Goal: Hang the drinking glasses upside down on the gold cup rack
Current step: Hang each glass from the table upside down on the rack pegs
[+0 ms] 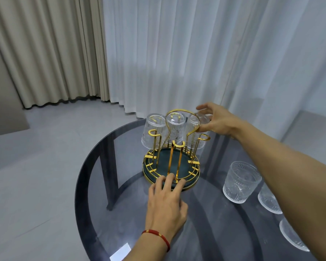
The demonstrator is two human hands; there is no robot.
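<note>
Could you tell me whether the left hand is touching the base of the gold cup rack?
Touching. The head view shows the left hand with its fingers resting on the near rim of the gold cup rack base, no gap visible.

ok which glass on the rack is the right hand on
The rightmost hanging glass: the right hand has its grip on the upturned base. The other two hang untouched.

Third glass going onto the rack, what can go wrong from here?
1. The right hand holds the tilted glass close to the gold handle loop and the hung middle glass; a knock could chip one.
2. Only the left hand's fingers steady the rack base on the smooth glass table; it may slide.
3. The right forearm passes over upright glasses; lowering it could topple them.
</note>
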